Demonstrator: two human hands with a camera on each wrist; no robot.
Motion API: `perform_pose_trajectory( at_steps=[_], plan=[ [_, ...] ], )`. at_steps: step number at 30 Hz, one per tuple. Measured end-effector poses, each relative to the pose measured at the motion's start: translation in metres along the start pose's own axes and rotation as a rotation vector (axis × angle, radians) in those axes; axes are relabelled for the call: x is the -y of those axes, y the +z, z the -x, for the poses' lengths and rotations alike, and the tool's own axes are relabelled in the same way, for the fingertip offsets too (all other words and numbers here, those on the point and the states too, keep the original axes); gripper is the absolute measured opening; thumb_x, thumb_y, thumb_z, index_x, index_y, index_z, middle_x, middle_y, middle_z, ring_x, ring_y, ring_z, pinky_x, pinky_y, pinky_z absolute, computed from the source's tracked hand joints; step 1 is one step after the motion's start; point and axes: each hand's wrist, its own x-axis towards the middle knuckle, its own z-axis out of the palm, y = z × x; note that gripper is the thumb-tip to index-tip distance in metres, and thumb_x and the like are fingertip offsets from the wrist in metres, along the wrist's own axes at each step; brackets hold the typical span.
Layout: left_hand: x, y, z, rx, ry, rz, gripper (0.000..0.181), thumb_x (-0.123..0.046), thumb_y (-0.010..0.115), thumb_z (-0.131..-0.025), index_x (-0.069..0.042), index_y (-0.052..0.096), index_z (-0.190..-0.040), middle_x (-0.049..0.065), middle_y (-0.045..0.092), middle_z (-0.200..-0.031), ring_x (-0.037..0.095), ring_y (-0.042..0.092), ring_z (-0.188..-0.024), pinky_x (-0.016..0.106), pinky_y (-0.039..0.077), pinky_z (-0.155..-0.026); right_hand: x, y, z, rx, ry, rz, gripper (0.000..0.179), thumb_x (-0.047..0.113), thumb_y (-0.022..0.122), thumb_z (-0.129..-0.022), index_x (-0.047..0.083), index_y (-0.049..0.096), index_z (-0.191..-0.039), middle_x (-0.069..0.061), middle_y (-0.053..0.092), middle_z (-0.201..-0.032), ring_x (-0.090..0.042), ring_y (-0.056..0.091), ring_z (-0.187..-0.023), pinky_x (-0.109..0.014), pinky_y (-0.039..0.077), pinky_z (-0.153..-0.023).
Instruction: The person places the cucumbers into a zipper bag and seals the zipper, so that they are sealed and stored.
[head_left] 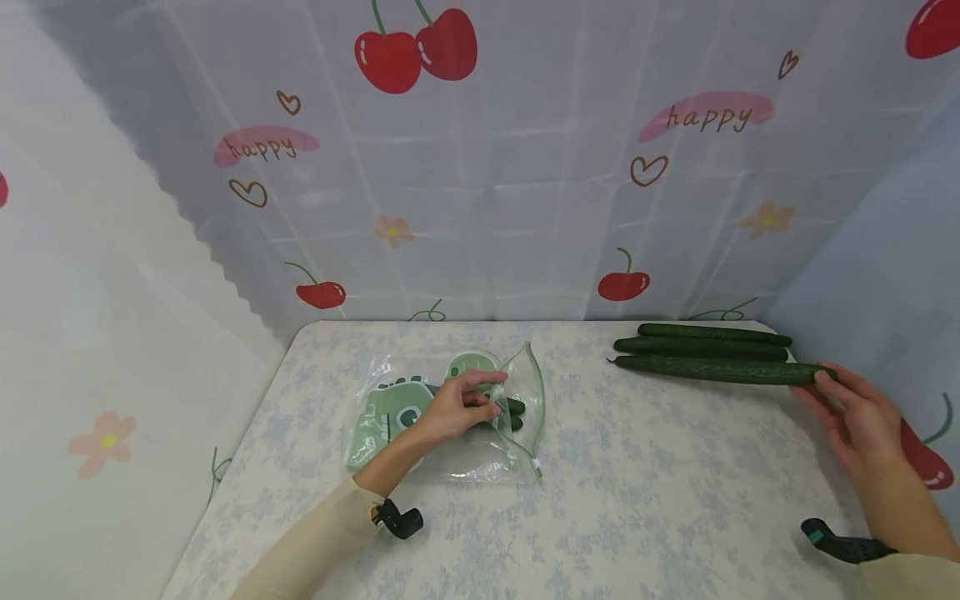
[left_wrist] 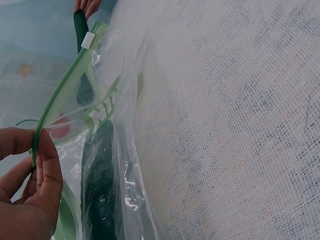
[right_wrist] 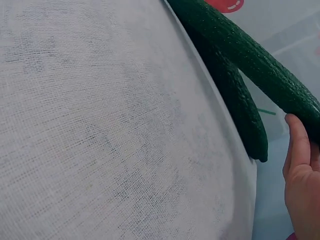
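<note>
Backdrop: a pale curtain (head_left: 525,183) printed with cherries, hearts and the word "happy" stands behind the bag and to either side of it. Table: a cloth-covered surface (head_left: 637,517) with a blue mottled pattern lies beneath the bag.

Landmark: a clear zip bag (head_left: 375,433) with a green cartoon print lies flat, its mouth parted on the side toward the loose cucumbers.

Three loose cucumbers are noted, all well to the right of the bag: the front cucumber (head_left: 712,370), the middle cucumber (head_left: 701,347) and the rear cucumber (head_left: 712,334), set side by side. The front one's right end is raised; whether its left tip touches the table cannot be told.

Right hand (head_left: 862,429): farthest right of the bag, holding the front cucumber's end, thumb above and fingers beneath. Left hand (head_left: 450,412): over the bag, thumb and forefinger pinched on its green zip strip (left_wrist: 52,100), remaining fingers bent.

Bagged cucumbers (head_left: 516,407): two ends show inside the bag, by its mouth. Slider (left_wrist: 88,40): white, at the near end of the bag's zip.
</note>
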Motion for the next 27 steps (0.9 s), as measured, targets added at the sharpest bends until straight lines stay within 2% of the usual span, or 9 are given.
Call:
perform_pose_trajectory(
  at_steps=[4, 8, 11, 16, 23, 27],
  plan=[
    [0.0, 0.0, 0.0, -0.009, -0.001, -0.015, 0.054, -0.006, 0.078, -0.098, -0.014, 0.064, -0.15, 0.014, 0.056, -0.149, 0.004, 0.063, -0.087, 0.017, 0.056, -0.078, -0.002, 0.0, 0.003, 0.029, -0.008, -0.034, 0.038, -0.013, 0.042, -0.109, -0.004, 0.075, -0.125, -0.012, 0.075, -0.119, -0.041, 0.079, -0.103, -0.045, 0.066, -0.089],
    [-0.001, 0.0, 0.0, -0.011, 0.002, -0.026, 0.055, -0.008, 0.078, -0.098, -0.01, 0.062, -0.151, 0.015, 0.055, -0.15, 0.005, 0.063, -0.088, 0.018, 0.056, -0.078, -0.004, 0.005, 0.003, 0.081, -0.011, -0.099, 0.039, -0.013, 0.039, -0.109, -0.005, 0.071, -0.131, -0.014, 0.071, -0.125, -0.042, 0.077, -0.11, -0.05, 0.064, -0.093],
    [-0.001, 0.0, -0.001, -0.009, -0.001, -0.022, 0.055, -0.007, 0.078, -0.098, -0.012, 0.063, -0.151, 0.015, 0.055, -0.15, 0.005, 0.064, -0.088, 0.018, 0.056, -0.078, -0.007, 0.013, 0.004, 0.107, -0.015, -0.138, 0.039, -0.013, 0.038, -0.11, -0.007, 0.069, -0.132, -0.015, 0.069, -0.127, -0.042, 0.075, -0.113, -0.054, 0.063, -0.095],
    [-0.001, 0.0, -0.002, -0.012, -0.007, -0.008, 0.055, -0.006, 0.078, -0.098, -0.015, 0.065, -0.15, 0.015, 0.056, -0.146, 0.005, 0.064, -0.088, 0.018, 0.057, -0.079, -0.015, 0.026, 0.004, 0.168, -0.016, -0.113, 0.039, -0.013, 0.035, -0.11, -0.011, 0.068, -0.131, -0.016, 0.067, -0.129, -0.04, 0.075, -0.117, -0.054, 0.063, -0.096],
    [-0.001, 0.001, -0.003, 0.002, -0.009, -0.001, 0.056, -0.006, 0.077, -0.098, -0.009, 0.061, -0.152, 0.017, 0.055, -0.146, 0.005, 0.065, -0.09, 0.019, 0.058, -0.08, -0.025, 0.037, 0.005, 0.204, 0.007, -0.077, 0.041, -0.013, 0.033, -0.111, -0.011, 0.068, -0.131, -0.014, 0.068, -0.133, -0.041, 0.076, -0.117, -0.053, 0.063, -0.095],
    [-0.001, 0.001, -0.003, 0.006, -0.01, 0.0, 0.054, -0.007, 0.077, -0.098, -0.016, 0.065, -0.15, 0.017, 0.055, -0.147, 0.005, 0.065, -0.089, 0.019, 0.058, -0.081, -0.034, 0.042, 0.005, 0.27, 0.018, -0.071, 0.043, -0.014, 0.03, -0.111, -0.012, 0.065, -0.134, -0.019, 0.07, -0.135, -0.04, 0.074, -0.12, -0.052, 0.062, -0.098]
  ],
)
